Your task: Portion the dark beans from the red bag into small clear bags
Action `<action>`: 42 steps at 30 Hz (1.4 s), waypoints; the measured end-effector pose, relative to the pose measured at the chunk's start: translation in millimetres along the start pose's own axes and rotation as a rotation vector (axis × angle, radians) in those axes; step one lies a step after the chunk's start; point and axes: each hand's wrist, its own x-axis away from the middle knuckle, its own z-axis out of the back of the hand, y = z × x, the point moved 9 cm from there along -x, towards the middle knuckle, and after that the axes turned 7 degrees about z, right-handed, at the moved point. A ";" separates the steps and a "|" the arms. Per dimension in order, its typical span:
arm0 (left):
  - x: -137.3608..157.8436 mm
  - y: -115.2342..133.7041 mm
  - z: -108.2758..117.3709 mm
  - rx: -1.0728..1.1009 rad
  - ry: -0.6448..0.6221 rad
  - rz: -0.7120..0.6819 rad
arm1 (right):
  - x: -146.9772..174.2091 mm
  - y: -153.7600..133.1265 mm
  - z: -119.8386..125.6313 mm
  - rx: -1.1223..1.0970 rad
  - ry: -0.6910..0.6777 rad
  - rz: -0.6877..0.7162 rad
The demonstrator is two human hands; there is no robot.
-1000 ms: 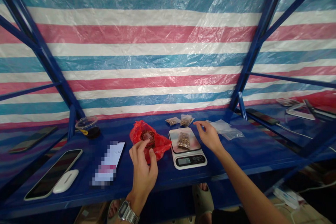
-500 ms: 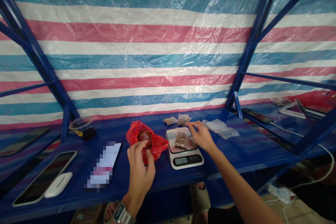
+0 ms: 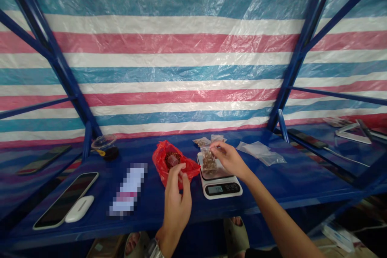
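Seen from the head camera, the crumpled red plastic bag [image 3: 172, 163] lies open on the blue metal shelf [image 3: 272, 177], and a small clear plastic cup [image 3: 173, 159] sits inside it among dark brown bits. The left hand [image 3: 177, 199] hovers at the bag's near edge, with thumb and forefinger curled close together just below the cup; whether they pinch the red plastic cannot be told. Just to the right of the bag stands the small white digital kitchen scale [image 3: 222, 183]. The right hand [image 3: 229, 159] pinches the top of a small clear zip bag of brown pieces [image 3: 208, 160] between thumb and fingertips, and the bag's lower end hangs onto the scale's platform. Behind the scale lie two more small filled clear bags [image 3: 202, 142], and to the right a loose pile of empty clear bags [image 3: 261, 151]. At far left a round clear lidded tub [image 3: 104, 143] sits by the shelf post.

Compared with a second ago, the right hand has come from behind the scale to grip the small bag, which lay flat on the platform then and is now raised at its top. The left hand has dropped from the cup to the bag's front edge.
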 end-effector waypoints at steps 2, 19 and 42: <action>2.5 -13.7 -8.8 0.124 -0.009 0.192 | -8.8 -27.1 -22.6 -0.077 -0.068 0.056; 13.1 -59.5 -39.4 0.833 -0.008 0.764 | -39.1 -43.1 -138.8 0.247 -0.244 -0.100; 17.4 -51.4 -47.1 1.085 -0.085 0.903 | -38.9 -30.9 -141.2 0.239 -0.242 -0.132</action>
